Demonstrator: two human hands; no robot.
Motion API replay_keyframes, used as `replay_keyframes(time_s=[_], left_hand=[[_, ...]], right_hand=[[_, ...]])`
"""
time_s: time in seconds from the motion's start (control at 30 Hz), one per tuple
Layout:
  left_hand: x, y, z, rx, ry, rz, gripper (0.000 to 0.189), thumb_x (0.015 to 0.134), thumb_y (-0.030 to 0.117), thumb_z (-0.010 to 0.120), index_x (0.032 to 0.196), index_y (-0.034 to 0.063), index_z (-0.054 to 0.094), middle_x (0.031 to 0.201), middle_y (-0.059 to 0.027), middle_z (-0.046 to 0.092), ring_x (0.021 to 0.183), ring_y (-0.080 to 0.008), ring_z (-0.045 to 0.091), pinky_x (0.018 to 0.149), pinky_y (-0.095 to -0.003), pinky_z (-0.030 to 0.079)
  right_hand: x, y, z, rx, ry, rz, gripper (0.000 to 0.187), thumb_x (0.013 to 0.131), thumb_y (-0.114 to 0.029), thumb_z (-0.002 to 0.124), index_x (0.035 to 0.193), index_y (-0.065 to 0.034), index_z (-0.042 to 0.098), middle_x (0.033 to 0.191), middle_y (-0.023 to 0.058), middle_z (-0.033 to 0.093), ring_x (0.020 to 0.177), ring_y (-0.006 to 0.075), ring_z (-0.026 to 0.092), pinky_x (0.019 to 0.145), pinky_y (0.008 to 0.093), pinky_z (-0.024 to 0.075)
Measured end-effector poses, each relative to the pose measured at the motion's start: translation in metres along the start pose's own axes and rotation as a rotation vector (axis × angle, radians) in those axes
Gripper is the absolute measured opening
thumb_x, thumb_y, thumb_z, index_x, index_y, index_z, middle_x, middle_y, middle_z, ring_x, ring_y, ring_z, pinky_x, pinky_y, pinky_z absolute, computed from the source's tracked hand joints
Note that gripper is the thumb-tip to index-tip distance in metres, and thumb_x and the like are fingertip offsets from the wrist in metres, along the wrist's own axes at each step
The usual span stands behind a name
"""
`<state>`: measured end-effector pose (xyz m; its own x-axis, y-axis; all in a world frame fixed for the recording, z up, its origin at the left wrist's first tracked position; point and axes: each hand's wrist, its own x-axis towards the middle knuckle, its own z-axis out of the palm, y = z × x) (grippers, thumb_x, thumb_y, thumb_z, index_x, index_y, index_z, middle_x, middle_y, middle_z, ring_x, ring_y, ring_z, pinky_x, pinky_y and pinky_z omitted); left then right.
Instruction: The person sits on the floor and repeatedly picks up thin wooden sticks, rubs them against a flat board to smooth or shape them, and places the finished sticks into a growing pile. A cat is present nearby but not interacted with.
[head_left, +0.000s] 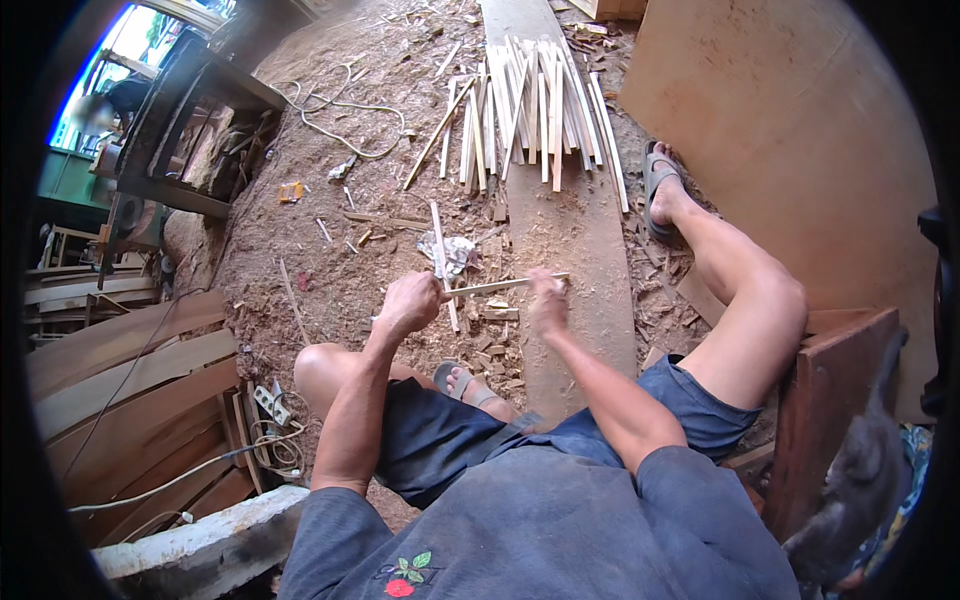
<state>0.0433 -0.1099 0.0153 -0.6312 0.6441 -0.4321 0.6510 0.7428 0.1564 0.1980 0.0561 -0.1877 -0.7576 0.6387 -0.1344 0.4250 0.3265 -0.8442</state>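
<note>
My left hand (414, 300) grips one end of a thin wooden strip (491, 286), held roughly level above the littered ground. Near the strip's other end is my right hand (549, 300), blurred, with its fingers around the wood; whether it also holds something small is hard to tell. Beneath the hands, another pale strip (444, 262) lies across a crumpled silvery wrapper (459, 251). Beyond them, a loose pile of pale wooden strips (536, 105) rests on a long board (574, 240) that runs between my legs, dusted with shavings.
Wood scraps and sawdust cover the ground. A cable (341, 105) lies at upper left, a power strip (271, 405) by stacked boards (142, 382) at left. A large panel (787, 150) stands at right, near a wooden box (840, 405) and a grey animal (859, 480). Someone is at far left.
</note>
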Motion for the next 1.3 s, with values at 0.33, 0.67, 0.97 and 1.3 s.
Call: replay_keyframes(time_s=[0.33,0.67,0.97,1.3], left_hand=[[0.001,-0.003,0.001,0.063,-0.025,-0.016,0.035,0.098,0.035,0.065,0.089,0.0042,0.078,0.082,-0.0243,0.072,0.081,-0.0419,0.071,0.075,-0.0513,0.055],[-0.001,-0.002,0.004,0.016,-0.053,-0.027,0.039,0.099,0.037,0.065,0.086,0.0018,0.076,0.081,-0.0253,0.07,0.08,-0.0442,0.068,0.074,-0.0531,0.053],[-0.002,0.002,0.003,0.025,-0.017,-0.003,0.041,0.099,0.036,0.064,0.086,-0.0004,0.074,0.079,-0.0262,0.071,0.079,-0.0436,0.071,0.074,-0.0531,0.055],[0.0,0.008,-0.001,0.037,-0.052,-0.039,0.037,0.1,0.036,0.06,0.09,0.0042,0.077,0.084,-0.0231,0.073,0.084,-0.0407,0.072,0.078,-0.0523,0.055]], right_hand=[[0.021,0.029,-0.009,-0.134,-0.067,0.102,0.047,0.105,0.0,0.034,0.14,-0.0146,0.062,0.158,0.0121,0.047,0.149,0.0313,0.042,0.128,0.04,0.0272],[0.007,0.02,0.01,-0.085,0.006,-0.173,0.054,0.099,0.007,0.034,0.143,-0.0105,0.061,0.152,0.0143,0.054,0.148,0.03,0.044,0.128,0.0371,0.0261],[0.027,0.054,0.002,-0.103,-0.01,0.007,0.045,0.107,-0.004,0.036,0.142,-0.013,0.062,0.155,0.0116,0.052,0.148,0.0286,0.043,0.127,0.0392,0.0282],[0.008,0.028,0.007,0.065,-0.031,0.08,0.043,0.108,-0.007,0.034,0.144,-0.0074,0.058,0.154,0.0189,0.051,0.15,0.0334,0.04,0.126,0.0387,0.0319]])
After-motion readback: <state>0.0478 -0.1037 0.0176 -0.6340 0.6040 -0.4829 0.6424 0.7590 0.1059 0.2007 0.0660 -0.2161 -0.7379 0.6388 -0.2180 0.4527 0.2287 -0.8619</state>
